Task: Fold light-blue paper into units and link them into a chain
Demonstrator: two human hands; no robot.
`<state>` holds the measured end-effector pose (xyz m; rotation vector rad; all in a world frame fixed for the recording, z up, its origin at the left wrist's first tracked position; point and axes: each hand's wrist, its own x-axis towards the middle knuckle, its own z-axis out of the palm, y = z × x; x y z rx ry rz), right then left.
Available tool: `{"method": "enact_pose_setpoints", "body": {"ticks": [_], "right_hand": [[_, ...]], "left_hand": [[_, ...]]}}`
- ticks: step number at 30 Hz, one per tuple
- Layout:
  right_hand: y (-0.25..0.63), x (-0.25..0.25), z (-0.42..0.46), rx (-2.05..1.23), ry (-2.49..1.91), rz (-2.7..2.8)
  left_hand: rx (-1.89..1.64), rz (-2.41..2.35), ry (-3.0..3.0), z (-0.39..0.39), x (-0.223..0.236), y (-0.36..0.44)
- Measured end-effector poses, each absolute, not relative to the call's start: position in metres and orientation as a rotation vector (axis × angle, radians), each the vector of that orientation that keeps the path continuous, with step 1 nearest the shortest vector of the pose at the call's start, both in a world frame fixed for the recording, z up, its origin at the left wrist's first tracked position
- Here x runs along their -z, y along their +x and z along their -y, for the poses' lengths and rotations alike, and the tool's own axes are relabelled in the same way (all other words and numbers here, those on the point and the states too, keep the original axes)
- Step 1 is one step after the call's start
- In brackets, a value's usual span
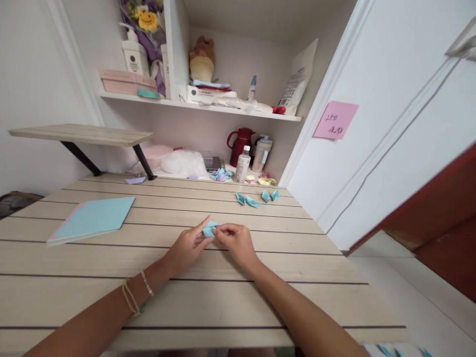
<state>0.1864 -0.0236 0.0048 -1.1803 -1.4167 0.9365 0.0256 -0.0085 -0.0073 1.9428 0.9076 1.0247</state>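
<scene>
A small folded piece of light-blue origami paper (209,229) is held between my two hands, just above the middle of the table. My left hand (189,248) grips its left side between thumb and fingers. On its right side, my right hand (237,243) pinches the paper with thumb and forefinger. Fingers cover part of the folds. Beyond my hands lie several folded blue paper pieces (253,201). To the left rests a stack of square paper sheets (97,216), blue on top with pink and pale edges below.
A small raised shelf (82,134) on black legs stands at the back left. Along the back are a clear bottle (243,164), a red jug (241,145), a plastic bag (184,163) and several coloured folded papers (221,174). A wall with a pink note (336,120) rises at right.
</scene>
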Motion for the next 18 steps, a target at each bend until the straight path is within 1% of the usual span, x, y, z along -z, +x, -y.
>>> {"method": "enact_pose_setpoints", "body": {"ticks": [6,12,18], "right_hand": [[0.187,-0.002,0.022,-0.815,-1.158,1.475],[0.185,0.005,0.02,-0.677,-1.132,1.52],[0.185,0.006,0.02,-0.579,-1.186,1.502]], "left_hand": [[-1.077,-0.941,1.992,0.006,0.016,0.027],[-1.02,-0.951,1.936,0.007,0.017,0.028],[-0.991,-0.824,1.889,0.011,0.018,0.034]]}}
